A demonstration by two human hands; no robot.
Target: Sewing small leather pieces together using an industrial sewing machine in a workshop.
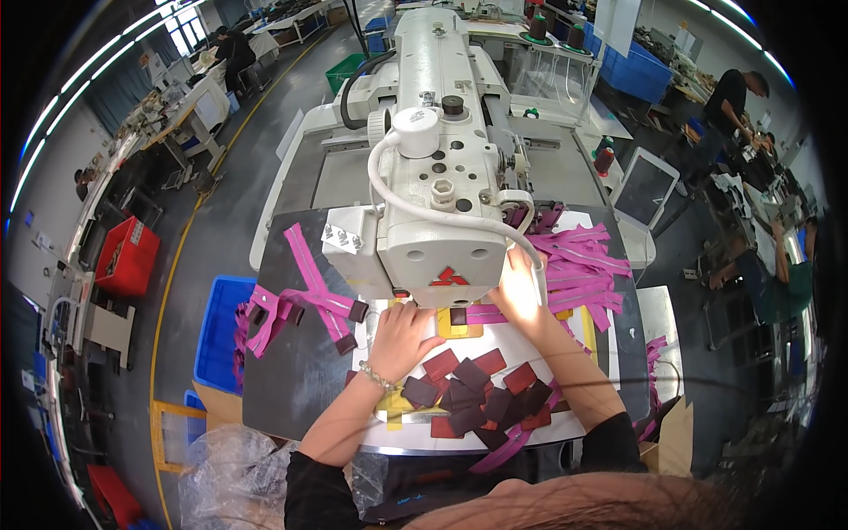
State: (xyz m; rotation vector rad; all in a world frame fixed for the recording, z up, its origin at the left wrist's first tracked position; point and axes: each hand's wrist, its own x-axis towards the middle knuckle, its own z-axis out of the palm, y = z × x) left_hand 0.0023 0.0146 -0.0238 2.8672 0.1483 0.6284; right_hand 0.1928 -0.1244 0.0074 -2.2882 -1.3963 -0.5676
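Note:
My left hand [399, 340] lies on the work plate just left of the sewing machine head [439, 252], fingers stretched out and thumb apart. Across the yellow template [464, 332] under the head runs a purple zipper strip [484, 314] with a dark patch at its left end. Over that strip is my right hand [519, 296], its fingers partly hidden by the head and the white hose; whether they grip it does not show. Between my forearms lies a loose heap of dark and red rectangular patches [473, 395].
More purple zipper strips [579, 269] are piled right of the head. Other strips [314, 283] with dark end patches lie on the left. A blue bin [221, 331] stands beside the table, with clear plastic wrap [234, 477] below. A screen [645, 187] stands at the right; people work farther off.

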